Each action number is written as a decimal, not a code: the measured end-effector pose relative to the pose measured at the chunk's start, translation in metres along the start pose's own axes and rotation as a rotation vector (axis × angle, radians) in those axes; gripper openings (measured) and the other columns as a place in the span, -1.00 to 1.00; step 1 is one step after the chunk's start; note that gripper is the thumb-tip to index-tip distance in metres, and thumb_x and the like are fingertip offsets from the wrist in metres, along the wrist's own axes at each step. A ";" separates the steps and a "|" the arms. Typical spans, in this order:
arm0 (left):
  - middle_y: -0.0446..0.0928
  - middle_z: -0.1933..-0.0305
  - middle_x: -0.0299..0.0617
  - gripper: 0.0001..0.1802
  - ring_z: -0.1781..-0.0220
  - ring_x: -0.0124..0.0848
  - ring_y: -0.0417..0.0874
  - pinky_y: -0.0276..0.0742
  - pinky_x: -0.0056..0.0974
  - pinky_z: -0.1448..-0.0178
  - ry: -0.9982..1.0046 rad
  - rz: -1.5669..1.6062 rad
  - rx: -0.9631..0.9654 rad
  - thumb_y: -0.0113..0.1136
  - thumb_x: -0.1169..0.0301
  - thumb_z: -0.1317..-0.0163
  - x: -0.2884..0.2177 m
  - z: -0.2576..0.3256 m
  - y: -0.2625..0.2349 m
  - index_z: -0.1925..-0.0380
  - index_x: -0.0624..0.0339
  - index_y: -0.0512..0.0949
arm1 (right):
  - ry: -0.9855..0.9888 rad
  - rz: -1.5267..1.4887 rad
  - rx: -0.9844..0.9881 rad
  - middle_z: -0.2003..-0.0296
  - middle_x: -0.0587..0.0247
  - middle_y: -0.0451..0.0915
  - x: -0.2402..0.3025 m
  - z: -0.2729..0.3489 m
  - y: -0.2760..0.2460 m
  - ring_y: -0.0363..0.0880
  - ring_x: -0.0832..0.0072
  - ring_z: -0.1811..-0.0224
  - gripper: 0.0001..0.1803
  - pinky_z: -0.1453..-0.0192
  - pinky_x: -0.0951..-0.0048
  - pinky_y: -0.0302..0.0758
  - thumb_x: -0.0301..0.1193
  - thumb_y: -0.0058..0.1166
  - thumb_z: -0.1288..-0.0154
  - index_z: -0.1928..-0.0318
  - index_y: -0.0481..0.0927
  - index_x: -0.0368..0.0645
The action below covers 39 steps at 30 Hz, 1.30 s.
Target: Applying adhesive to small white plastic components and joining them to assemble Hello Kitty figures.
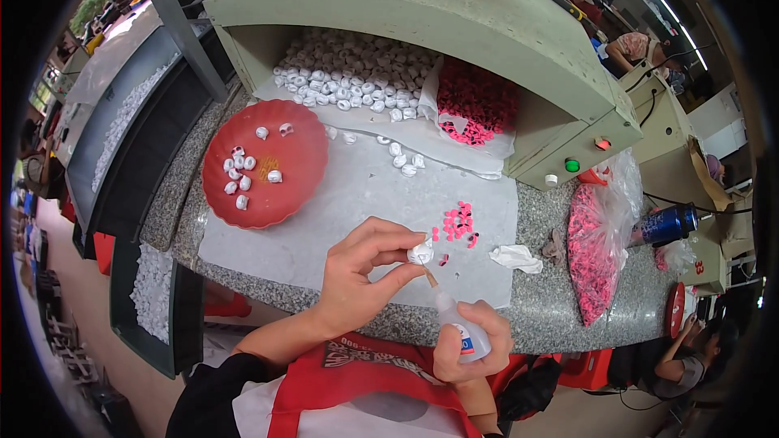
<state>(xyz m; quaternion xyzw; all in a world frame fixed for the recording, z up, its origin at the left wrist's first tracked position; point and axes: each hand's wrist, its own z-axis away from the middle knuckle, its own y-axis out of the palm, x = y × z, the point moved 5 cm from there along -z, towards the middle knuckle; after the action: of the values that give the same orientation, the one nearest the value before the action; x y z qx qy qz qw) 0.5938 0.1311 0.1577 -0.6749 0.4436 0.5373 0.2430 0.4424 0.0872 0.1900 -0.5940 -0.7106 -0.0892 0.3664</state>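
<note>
— What does the left hand (357,276) have?

— A small white bead (420,255), pinched between the thumb and the fingertips (410,241). The fingers are curled tight around it, and it sits at their very tips, above the white sheet (341,195) on the stone counter (568,292).

— And the right hand (475,349)?

— It is wrapped around a small glue bottle (458,326), fingers clenched on the body. The nozzle (431,279) points up and to the left, and its tip comes right under the bead, touching it or nearly so; I cannot tell which.

— What lies close to the fingers?

— Just beyond the left fingertips, to the right, a little scatter of pink pieces (458,221) on the sheet. One more dark pink bit lies just beside the bead. Further right of both hands there is a crumpled white tissue (517,257), and past it a clear bag of pink pieces (592,255).

— And farther off?

— Up and left of the left hand, well apart, a red dish (304,154) holds a few white beads. Beyond the fingers, under the pale green hood (422,8), there is a heap of white beads (349,73) and a heap of pink ones (479,105). A few white beads are strewn on the sheet between the heap and the hands.
</note>
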 end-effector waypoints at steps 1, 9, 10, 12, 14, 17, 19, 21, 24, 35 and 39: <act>0.38 0.16 -0.05 -0.64 0.12 -0.33 0.51 0.56 -0.32 0.04 -0.003 0.000 0.000 0.13 0.80 0.09 0.000 0.000 -0.001 0.20 0.40 0.46 | 0.003 0.000 0.001 0.58 0.19 0.50 0.001 -0.001 -0.001 0.33 0.50 0.78 -0.65 0.70 0.55 0.28 -0.58 0.08 0.21 0.27 0.44 -0.33; 0.39 0.13 -0.06 -0.64 0.09 -0.35 0.50 0.54 -0.35 0.05 0.002 -0.081 0.030 0.11 0.80 0.07 0.000 0.003 -0.006 0.19 0.40 0.48 | 0.006 -0.040 0.082 0.53 0.17 0.52 0.000 -0.005 -0.004 0.37 0.47 0.76 -0.67 0.69 0.55 0.30 -0.60 0.09 0.21 0.29 0.42 -0.34; 0.39 0.13 -0.06 -0.64 0.09 -0.35 0.50 0.54 -0.35 0.05 0.001 -0.081 0.032 0.11 0.80 0.07 0.000 0.003 -0.005 0.19 0.40 0.48 | 0.007 -0.039 0.080 0.53 0.17 0.52 -0.001 -0.005 -0.004 0.37 0.47 0.76 -0.67 0.69 0.55 0.30 -0.60 0.09 0.21 0.29 0.42 -0.34; 0.39 0.12 -0.05 -0.64 0.08 -0.36 0.50 0.52 -0.35 0.02 -0.052 0.031 0.018 0.10 0.80 0.07 0.003 0.003 -0.006 0.18 0.42 0.47 | 0.001 -0.041 0.059 0.52 0.16 0.53 -0.001 -0.006 -0.004 0.37 0.47 0.76 -0.67 0.69 0.54 0.30 -0.59 0.09 0.20 0.29 0.42 -0.35; 0.40 0.11 -0.03 -0.64 0.08 -0.33 0.51 0.51 -0.34 0.01 -0.105 0.124 0.017 0.09 0.80 0.06 0.005 0.002 -0.006 0.18 0.42 0.46 | 0.003 -0.027 0.057 0.53 0.16 0.53 -0.001 -0.007 -0.005 0.37 0.47 0.77 -0.67 0.70 0.54 0.30 -0.59 0.09 0.20 0.29 0.42 -0.35; 0.43 0.11 0.00 -0.64 0.07 -0.26 0.53 0.50 -0.30 0.00 -0.238 0.273 0.032 0.08 0.79 0.05 0.011 0.001 -0.007 0.17 0.41 0.44 | 0.003 -0.015 0.048 0.54 0.16 0.52 -0.001 -0.006 -0.006 0.35 0.48 0.78 -0.68 0.71 0.55 0.29 -0.59 0.07 0.20 0.30 0.42 -0.35; 0.45 0.11 0.01 -0.64 0.06 -0.22 0.53 0.50 -0.28 -0.01 -0.318 0.329 0.049 0.08 0.79 0.05 0.014 0.001 -0.006 0.17 0.40 0.44 | 0.003 -0.019 0.040 0.56 0.17 0.52 -0.001 -0.006 -0.007 0.34 0.49 0.78 -0.68 0.71 0.55 0.28 -0.59 0.06 0.20 0.30 0.43 -0.35; 0.48 0.13 0.04 -0.63 0.05 -0.14 0.54 0.49 -0.23 -0.02 -0.420 0.371 0.019 0.08 0.79 0.06 0.018 0.003 -0.007 0.17 0.38 0.43 | -0.006 -0.028 0.028 0.57 0.18 0.52 0.000 -0.007 -0.008 0.32 0.51 0.80 -0.69 0.72 0.56 0.26 -0.60 0.05 0.21 0.30 0.43 -0.34; 0.48 0.13 0.06 -0.62 0.04 -0.12 0.53 0.48 -0.20 -0.04 -0.459 0.420 0.030 0.08 0.79 0.07 0.020 0.004 -0.006 0.16 0.37 0.42 | 0.008 -0.051 0.023 0.57 0.18 0.52 -0.002 -0.006 -0.006 0.31 0.51 0.80 -0.68 0.73 0.56 0.24 -0.61 0.05 0.22 0.30 0.43 -0.34; 0.49 0.13 0.04 -0.62 0.04 -0.14 0.53 0.46 -0.20 -0.04 -0.453 0.441 0.023 0.09 0.78 0.06 0.021 0.002 -0.007 0.17 0.34 0.43 | 0.009 -0.021 0.023 0.57 0.17 0.51 -0.004 -0.006 -0.008 0.35 0.49 0.78 -0.67 0.71 0.55 0.27 -0.62 0.06 0.24 0.31 0.44 -0.34; 0.49 0.13 0.02 -0.62 0.04 -0.16 0.54 0.46 -0.21 -0.04 -0.444 0.443 0.014 0.10 0.77 0.07 0.021 0.001 -0.008 0.17 0.34 0.44 | 0.005 -0.027 0.036 0.57 0.17 0.52 -0.003 -0.007 -0.007 0.37 0.48 0.77 -0.68 0.70 0.55 0.30 -0.62 0.06 0.24 0.31 0.45 -0.35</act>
<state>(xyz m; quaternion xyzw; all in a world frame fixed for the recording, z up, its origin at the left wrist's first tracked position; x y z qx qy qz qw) 0.6003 0.1285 0.1360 -0.4264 0.5195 0.7084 0.2156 0.4387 0.0791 0.1954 -0.5775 -0.7190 -0.0827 0.3778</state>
